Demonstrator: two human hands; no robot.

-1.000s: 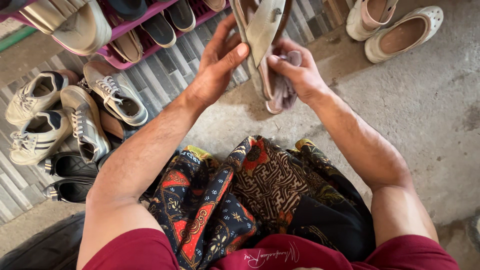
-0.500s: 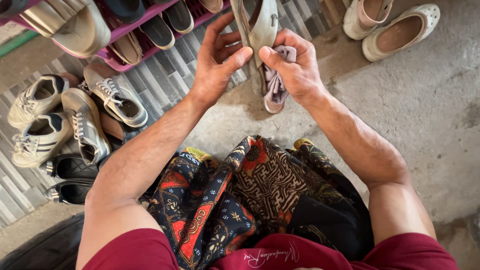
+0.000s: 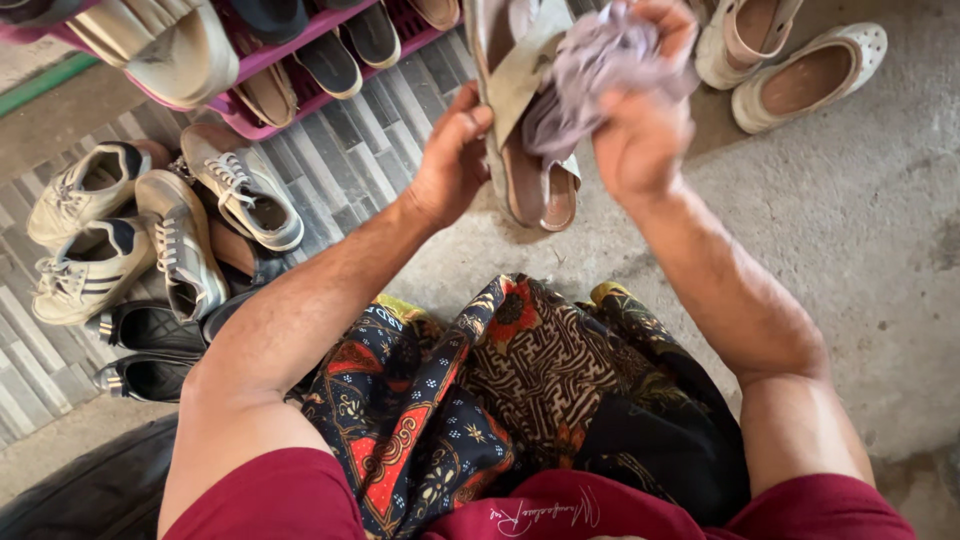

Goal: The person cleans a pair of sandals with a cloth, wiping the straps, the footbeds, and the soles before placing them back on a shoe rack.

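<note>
1. Head view: bare concrete floor (image 3: 850,230) on the right, grey striped tiles (image 3: 340,160) on the left, where sneakers (image 3: 170,220) lie below a pink shoe rack (image 3: 270,55).
2. At the far centre, the left hand (image 3: 455,160) grips a tan sandal (image 3: 520,110); the right hand (image 3: 640,120) has its fingers clamped on a lilac cloth (image 3: 590,70) pressed against it.

A worn beige strapped sandal (image 3: 525,150) hangs toe-up above the concrete, a crumpled pale lilac cloth (image 3: 590,70) pressed against its strap.
</note>
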